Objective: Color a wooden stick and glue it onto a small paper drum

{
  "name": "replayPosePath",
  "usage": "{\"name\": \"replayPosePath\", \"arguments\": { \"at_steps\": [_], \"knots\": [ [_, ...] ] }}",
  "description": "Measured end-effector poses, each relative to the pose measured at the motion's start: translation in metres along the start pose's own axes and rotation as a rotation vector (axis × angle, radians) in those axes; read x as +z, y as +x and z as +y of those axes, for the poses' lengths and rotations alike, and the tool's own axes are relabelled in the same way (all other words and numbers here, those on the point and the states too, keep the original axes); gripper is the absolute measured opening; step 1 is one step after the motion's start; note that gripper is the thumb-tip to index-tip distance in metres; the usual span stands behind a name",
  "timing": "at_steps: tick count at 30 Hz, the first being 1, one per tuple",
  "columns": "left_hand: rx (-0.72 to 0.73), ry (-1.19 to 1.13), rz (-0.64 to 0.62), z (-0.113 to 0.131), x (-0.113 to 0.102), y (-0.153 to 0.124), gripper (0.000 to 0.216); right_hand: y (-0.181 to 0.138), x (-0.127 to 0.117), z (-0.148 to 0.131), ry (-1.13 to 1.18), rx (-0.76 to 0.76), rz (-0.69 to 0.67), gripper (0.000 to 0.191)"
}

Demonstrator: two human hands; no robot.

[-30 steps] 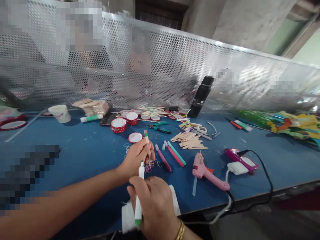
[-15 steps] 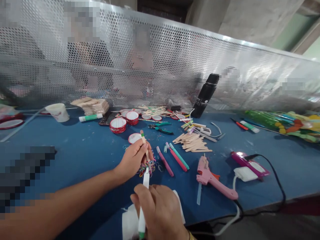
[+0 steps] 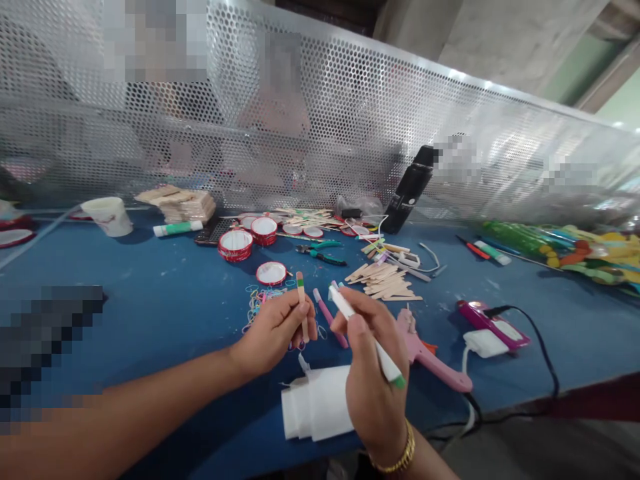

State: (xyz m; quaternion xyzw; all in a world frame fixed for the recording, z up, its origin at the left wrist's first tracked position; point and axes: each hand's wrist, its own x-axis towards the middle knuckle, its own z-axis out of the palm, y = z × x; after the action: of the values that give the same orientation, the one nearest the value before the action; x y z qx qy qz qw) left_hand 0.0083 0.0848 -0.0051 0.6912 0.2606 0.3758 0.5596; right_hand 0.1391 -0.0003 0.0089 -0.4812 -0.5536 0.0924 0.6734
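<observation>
My left hand [image 3: 275, 327] is closed on a wooden craft stick [image 3: 301, 293] with a green band near its top, held upright over the blue table [image 3: 165, 300]. My right hand [image 3: 373, 360] grips a white marker with a green end [image 3: 367, 340], its tip pointing up and left towards the stick. A heap of small coloured rubber bands [image 3: 257, 300] lies just beyond my left hand. Below my hands lies a white folded paper or roll [image 3: 315, 403].
Pink, red and teal markers [image 3: 325, 310], a pile of plain sticks [image 3: 383, 280], a pink glue gun [image 3: 430, 353], a purple device with a black cable [image 3: 493, 323], red-rimmed lids [image 3: 250, 240], pliers [image 3: 320, 253], a black bottle [image 3: 407, 190] and a perforated metal screen [image 3: 320, 120] lie around.
My right hand has risen and swung to the right with the marker, now beside the stick. The left hand has kept hold of the stick. The white paper below is now uncovered.
</observation>
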Motion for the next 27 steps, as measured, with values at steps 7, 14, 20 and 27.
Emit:
{"name": "replayPosePath", "arguments": {
  "at_steps": [7, 14, 20, 27],
  "knots": [
    [0.037, 0.033, -0.079, -0.003, 0.002, -0.006, 0.037, -0.008, 0.015, 0.009, -0.106, -0.049, 0.005, 0.009],
    [0.054, 0.057, -0.073, -0.005, 0.001, -0.006, 0.038, -0.007, 0.011, 0.010, -0.247, -0.152, 0.028, 0.006],
    [0.038, 0.031, -0.077, -0.008, 0.002, -0.006, 0.037, -0.006, 0.012, 0.012, -0.285, -0.187, 0.028, 0.004],
    [0.063, 0.049, -0.066, -0.006, 0.002, -0.004, 0.037, -0.005, 0.011, 0.014, -0.310, -0.168, 0.014, 0.003]
  ]
}}
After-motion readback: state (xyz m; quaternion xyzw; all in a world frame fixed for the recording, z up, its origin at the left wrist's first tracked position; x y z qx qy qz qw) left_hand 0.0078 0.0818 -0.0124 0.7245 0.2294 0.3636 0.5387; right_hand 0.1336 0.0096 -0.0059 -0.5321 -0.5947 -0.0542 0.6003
